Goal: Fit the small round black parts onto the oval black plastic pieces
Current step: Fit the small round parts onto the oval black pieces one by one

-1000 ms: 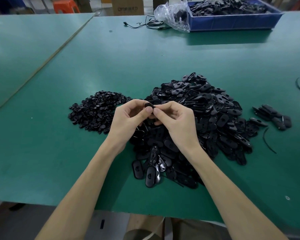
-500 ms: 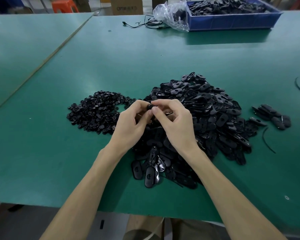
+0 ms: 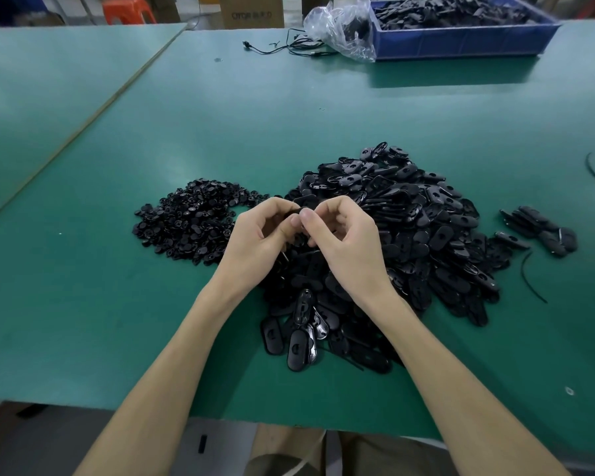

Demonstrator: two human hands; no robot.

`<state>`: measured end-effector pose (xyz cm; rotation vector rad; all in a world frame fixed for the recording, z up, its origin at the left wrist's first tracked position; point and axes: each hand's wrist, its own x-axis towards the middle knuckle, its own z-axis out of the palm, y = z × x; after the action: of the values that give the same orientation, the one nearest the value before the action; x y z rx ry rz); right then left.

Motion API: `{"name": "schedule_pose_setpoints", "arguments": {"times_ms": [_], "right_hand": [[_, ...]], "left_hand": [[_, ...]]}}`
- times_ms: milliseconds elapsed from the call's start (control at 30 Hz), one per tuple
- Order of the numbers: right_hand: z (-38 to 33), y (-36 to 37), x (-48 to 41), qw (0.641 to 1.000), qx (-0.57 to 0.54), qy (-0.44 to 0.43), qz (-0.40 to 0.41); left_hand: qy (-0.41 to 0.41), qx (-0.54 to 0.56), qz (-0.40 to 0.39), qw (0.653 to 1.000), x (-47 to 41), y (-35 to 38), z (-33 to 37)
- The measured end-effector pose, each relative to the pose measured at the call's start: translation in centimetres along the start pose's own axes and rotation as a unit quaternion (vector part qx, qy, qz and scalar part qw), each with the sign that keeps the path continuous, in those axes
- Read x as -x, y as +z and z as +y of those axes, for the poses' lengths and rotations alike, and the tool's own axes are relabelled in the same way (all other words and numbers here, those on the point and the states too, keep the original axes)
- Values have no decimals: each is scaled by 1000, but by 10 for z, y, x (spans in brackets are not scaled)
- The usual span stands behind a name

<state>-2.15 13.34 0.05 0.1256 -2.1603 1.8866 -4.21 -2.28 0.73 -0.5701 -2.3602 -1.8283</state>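
My left hand (image 3: 258,238) and my right hand (image 3: 344,238) meet thumb to thumb above the near-left part of a big heap of oval black plastic pieces (image 3: 419,228). Between their fingertips they pinch one black piece (image 3: 298,211); only its top edge shows, so I cannot tell whether a round part sits on it. Left of the hands lies a smaller pile of small round black parts (image 3: 189,221). A little group of oval pieces (image 3: 540,230) lies apart to the right.
All of this lies on a green table (image 3: 220,125). At its far edge stand a blue bin (image 3: 461,39) full of black pieces, a crumpled clear bag (image 3: 340,25) and a black cable (image 3: 282,48). Thin black strips (image 3: 529,276) lie at the right.
Both hands have stayed together over the heap, with the fingers curling tighter around the pinched piece. The piles have not moved.
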Motion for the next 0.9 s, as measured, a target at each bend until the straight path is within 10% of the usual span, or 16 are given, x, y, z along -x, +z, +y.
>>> {"name": "schedule_pose_setpoints", "arguments": {"times_ms": [900], "right_hand": [[-5, 1, 5, 999, 28, -31, 11]], "left_hand": [[-50, -9, -9, 999, 3, 0, 10]]}}
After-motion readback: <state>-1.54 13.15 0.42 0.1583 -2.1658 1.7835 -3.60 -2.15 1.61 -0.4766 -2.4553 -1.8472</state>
